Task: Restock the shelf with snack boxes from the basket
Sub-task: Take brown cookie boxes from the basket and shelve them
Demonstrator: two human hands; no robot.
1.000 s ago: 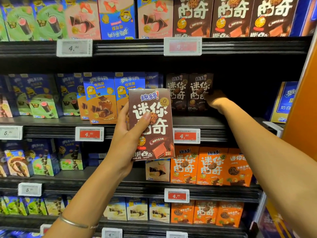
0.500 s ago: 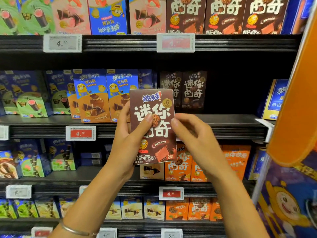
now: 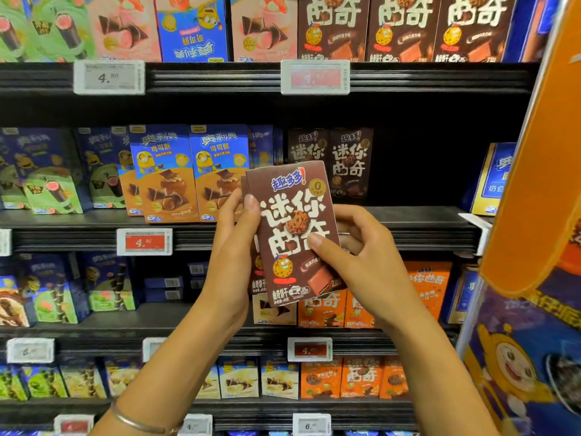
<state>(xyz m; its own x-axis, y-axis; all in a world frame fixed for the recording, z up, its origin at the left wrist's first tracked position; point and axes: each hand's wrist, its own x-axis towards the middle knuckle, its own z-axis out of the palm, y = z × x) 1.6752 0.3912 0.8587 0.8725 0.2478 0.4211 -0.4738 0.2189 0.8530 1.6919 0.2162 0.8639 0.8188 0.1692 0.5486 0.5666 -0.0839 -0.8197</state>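
A brown cookie snack box [image 3: 292,228] is held upright in front of the second shelf [image 3: 408,234]. My left hand [image 3: 232,253] grips its left edge, thumb on the front; a second brown box seems to sit behind the first. My right hand [image 3: 361,262] pinches the front box's right side, thumb on its face. Two matching brown boxes [image 3: 333,162] stand deep on that shelf, with a dark gap to their right. The basket is out of view.
Blue and orange wafer boxes [image 3: 188,174] fill the shelf's left half. Orange cookie boxes [image 3: 427,287] stand on the shelf below. An orange and blue display stand [image 3: 534,215] juts in at the right. Price tags [image 3: 144,242] line the shelf edges.
My right hand came back from the brown boxes deep on the shelf and took hold of the box in my left hand. The front box now tilts slightly.
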